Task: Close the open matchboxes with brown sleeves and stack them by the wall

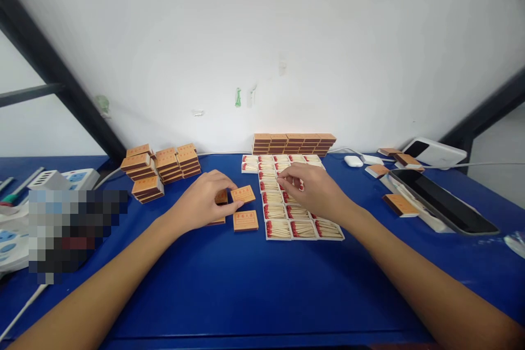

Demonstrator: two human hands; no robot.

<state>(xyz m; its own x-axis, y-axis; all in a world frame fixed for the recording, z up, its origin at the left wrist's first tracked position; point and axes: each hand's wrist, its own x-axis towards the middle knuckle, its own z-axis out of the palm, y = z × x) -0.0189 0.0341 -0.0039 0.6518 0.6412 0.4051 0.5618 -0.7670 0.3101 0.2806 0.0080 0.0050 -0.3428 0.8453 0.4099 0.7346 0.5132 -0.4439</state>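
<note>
Near the middle of the desk, my left hand (pixel 209 199) has its thumb and fingers closed on the left end of an orange matchbox (pixel 243 194), which sits slightly askew. Just below that box lies another matchbox (pixel 245 221), and more are partly hidden under my left hand. My right hand (pixel 309 188) hovers over rows of open matchbox trays (pixel 304 229) filled with red-headed matches. Its thumb and fingertips are pinched together; whatever may be between them is too small to make out. Some trays are covered by this hand.
Stacked matchboxes (pixel 167 165) stand at the back left, and a matchbox wall (pixel 293 144) lines the back. To the right are a phone (pixel 443 202), a white power bank (pixel 435 153), an earbud case (pixel 353 161) and loose matchboxes (pixel 401 205). Power strips (pixel 80 179) occupy the left.
</note>
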